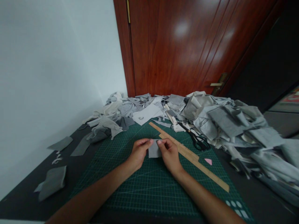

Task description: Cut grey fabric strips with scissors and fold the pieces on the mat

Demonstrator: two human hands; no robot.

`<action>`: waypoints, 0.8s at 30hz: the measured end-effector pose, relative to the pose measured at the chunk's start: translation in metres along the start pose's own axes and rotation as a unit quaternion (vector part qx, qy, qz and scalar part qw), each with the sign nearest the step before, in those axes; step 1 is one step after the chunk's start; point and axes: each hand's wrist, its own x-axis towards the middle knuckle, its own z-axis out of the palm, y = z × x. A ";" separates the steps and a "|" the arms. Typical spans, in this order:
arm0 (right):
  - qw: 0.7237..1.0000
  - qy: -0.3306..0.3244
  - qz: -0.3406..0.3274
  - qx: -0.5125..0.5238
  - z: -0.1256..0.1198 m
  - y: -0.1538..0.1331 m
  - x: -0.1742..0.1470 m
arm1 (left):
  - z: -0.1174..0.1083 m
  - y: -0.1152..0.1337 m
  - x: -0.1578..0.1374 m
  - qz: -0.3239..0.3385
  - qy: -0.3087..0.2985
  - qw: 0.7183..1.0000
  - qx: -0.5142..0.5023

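A small grey piece of fabric (154, 151) is held up in front of me, over the green cutting mat (149, 189). My left hand (140, 151) pinches its upper left corner between thumb and fingers. At its upper right edge, my right hand (170, 153) grips it the same way, thumb on the near face. The cloth hangs roughly flat between both hands. Just right of my right hand, two wooden rulers (210, 176) lie slantwise, partly overlapping. The fingertips behind the cloth are hidden.
Black scissors (198, 141) and a pink tailor's chalk (208, 161) lie right of the rulers. A large heap of grey fabric scraps (224, 121) fills the right side and runs along the back. More grey pieces (53, 182) lie at left. A wooden door (177, 46) stands behind.
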 end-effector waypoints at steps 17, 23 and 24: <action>1.000 0.019 -0.012 -0.017 -0.004 0.000 0.004 | -0.004 -0.002 0.002 -0.016 -0.052 0.996 0.077; 0.997 0.048 -0.032 -0.055 -0.013 0.008 0.014 | -0.004 -0.010 0.003 -0.024 -0.103 0.975 0.195; 0.996 0.052 -0.037 -0.065 -0.014 0.010 0.016 | -0.004 -0.011 0.003 -0.021 -0.103 0.974 0.202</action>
